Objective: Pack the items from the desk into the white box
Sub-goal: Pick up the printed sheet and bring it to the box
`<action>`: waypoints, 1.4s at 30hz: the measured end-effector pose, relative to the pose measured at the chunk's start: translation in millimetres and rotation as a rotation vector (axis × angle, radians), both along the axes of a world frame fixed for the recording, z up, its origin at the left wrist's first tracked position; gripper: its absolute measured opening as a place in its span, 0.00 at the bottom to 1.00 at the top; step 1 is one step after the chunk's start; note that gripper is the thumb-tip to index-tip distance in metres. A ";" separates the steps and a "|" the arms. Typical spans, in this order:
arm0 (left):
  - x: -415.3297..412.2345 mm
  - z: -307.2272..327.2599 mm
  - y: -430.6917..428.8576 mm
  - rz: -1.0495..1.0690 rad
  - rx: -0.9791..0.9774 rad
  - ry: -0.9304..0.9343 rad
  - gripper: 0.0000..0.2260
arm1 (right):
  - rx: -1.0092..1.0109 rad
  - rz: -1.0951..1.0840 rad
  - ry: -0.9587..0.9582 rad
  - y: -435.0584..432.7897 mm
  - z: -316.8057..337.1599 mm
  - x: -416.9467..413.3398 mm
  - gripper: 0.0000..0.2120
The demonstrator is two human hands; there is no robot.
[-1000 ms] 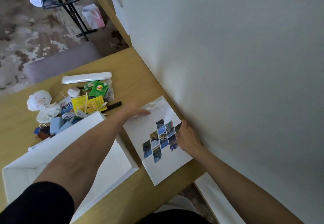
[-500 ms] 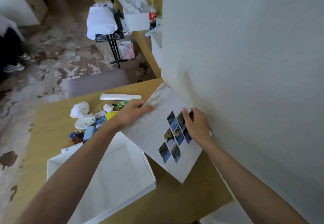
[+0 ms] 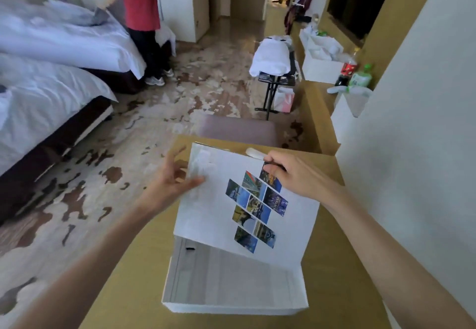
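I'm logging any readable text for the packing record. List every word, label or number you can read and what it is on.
None reads clearly.
White photo booklet: photo tiles only, any print too blurred.
Red-labelled bottle: label too small to read.
Green-labelled bottle: label blurred.
White box: no text visible.

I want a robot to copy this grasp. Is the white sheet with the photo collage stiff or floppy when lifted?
The white sheet with the photo collage probably is fairly stiff: held only at its top by the left hand and right hand, it stays flat above the open white box. Likely light; fingertip pinches suffice.
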State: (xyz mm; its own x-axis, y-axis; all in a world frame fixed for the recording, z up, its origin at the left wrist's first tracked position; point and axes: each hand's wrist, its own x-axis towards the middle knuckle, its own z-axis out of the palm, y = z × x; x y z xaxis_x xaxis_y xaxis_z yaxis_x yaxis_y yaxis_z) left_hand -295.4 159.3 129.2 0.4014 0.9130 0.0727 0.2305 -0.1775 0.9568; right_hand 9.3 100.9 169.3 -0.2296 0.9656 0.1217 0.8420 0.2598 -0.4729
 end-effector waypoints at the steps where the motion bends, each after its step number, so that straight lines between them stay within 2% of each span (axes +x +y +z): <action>1: -7.8 3.0 2.8 0.041 0.113 0.130 0.35 | -0.007 0.035 -0.030 5.0 -3.0 -10.7 0.05; 4: -19.5 9.3 7.6 0.003 0.577 0.576 0.31 | -0.055 0.093 -0.132 13.6 -15.2 -35.1 0.05; 6: -14.7 8.6 7.5 -0.139 0.705 0.744 0.25 | -0.113 0.099 -0.159 15.5 -25.7 -44.9 0.05; 9: -1.3 -3.6 8.0 -0.357 0.530 0.931 0.18 | -0.237 0.090 -0.156 15.0 -44.7 -54.8 0.04; 11: 3.8 -17.0 8.1 -0.406 0.402 0.988 0.13 | -0.324 0.087 -0.145 12.2 -60.1 -58.1 0.05; 14: 9.8 -41.1 3.4 -0.419 0.385 1.008 0.10 | -0.402 0.050 -0.155 2.9 -84.7 -58.1 0.06; 16: 16.5 -58.4 -0.5 -0.427 0.433 1.024 0.09 | -0.369 0.014 -0.232 -5.7 -101.4 -57.6 0.08; 20: 23.1 -87.8 -7.1 -0.445 0.512 1.084 0.17 | -0.282 -0.037 -0.449 -20.0 -133.1 -62.8 0.12; 22: 21.2 -99.1 -10.7 -0.448 0.591 1.123 0.16 | -0.280 -0.050 -0.475 -26.8 -145.6 -66.7 0.13; 24: 19.5 -110.4 -13.6 -0.454 0.638 1.144 0.16 | -0.240 -0.060 -0.520 -33.2 -155.4 -67.9 0.18; 28: 21.5 -127.0 -14.5 -0.434 0.637 1.219 0.21 | -0.125 -0.136 -0.540 -45.1 -168.3 -69.7 0.29; 32: 17.6 -134.8 -12.2 -0.426 0.721 1.172 0.29 | -0.011 -0.140 -0.591 -59.9 -178.2 -70.3 0.33; 34: 14.1 -138.7 -12.9 -0.448 0.777 1.135 0.30 | 0.017 -0.143 -0.588 -65.7 -181.6 -66.7 0.33; 37: 13.8 -137.7 -18.5 -0.523 0.620 1.156 0.28 | -0.144 -0.119 -0.549 -68.6 -187.9 -58.8 0.37; 40: 19.1 -138.3 -28.1 -0.652 0.365 1.360 0.43 | -0.521 -0.069 -0.478 -62.5 -194.5 -51.4 0.49; 42: 23.0 -142.3 -37.4 -0.685 0.203 1.458 0.52 | -0.687 -0.022 -0.488 -55.8 -195.6 -47.8 0.56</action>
